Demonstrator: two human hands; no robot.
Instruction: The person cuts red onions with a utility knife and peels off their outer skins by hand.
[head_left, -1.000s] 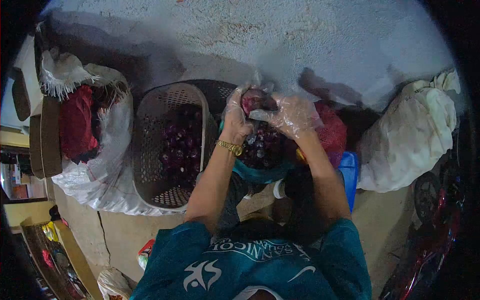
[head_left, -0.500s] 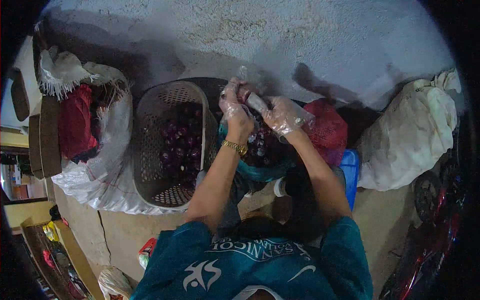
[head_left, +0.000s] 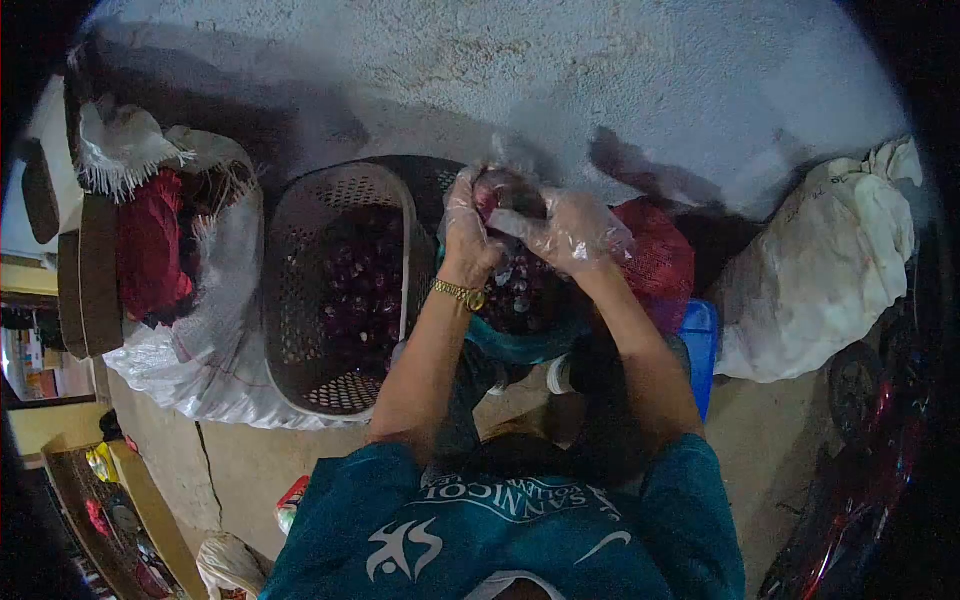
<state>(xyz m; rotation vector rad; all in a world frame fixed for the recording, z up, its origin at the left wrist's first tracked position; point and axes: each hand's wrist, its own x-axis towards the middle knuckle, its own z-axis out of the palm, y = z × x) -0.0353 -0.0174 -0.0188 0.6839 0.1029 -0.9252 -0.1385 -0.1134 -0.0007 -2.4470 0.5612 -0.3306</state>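
Both my hands wear clear plastic gloves and are held close together over a teal tub [head_left: 535,350] with dark purple-red onions [head_left: 520,300] in it. My left hand [head_left: 468,230], with a gold watch at the wrist, has its fingers closed around a red onion [head_left: 491,190]. Against the onion, my right hand [head_left: 575,232] is closed on a pale, flat, blade-like thing [head_left: 513,222] that looks like a small knife. Its handle is hidden in the glove.
To the left stands a grey perforated basket [head_left: 283,300] with more onions, beside a white woven sack [head_left: 220,370]. At right are a red mesh bag [head_left: 660,255], a blue container [head_left: 700,350] and a full whitish sack [head_left: 815,270]. A rough wall [head_left: 560,80] rises behind.
My left hand has turned and shifted slightly down, showing more of the onion. The pale blade in my right hand now lies flatter and a little lower.
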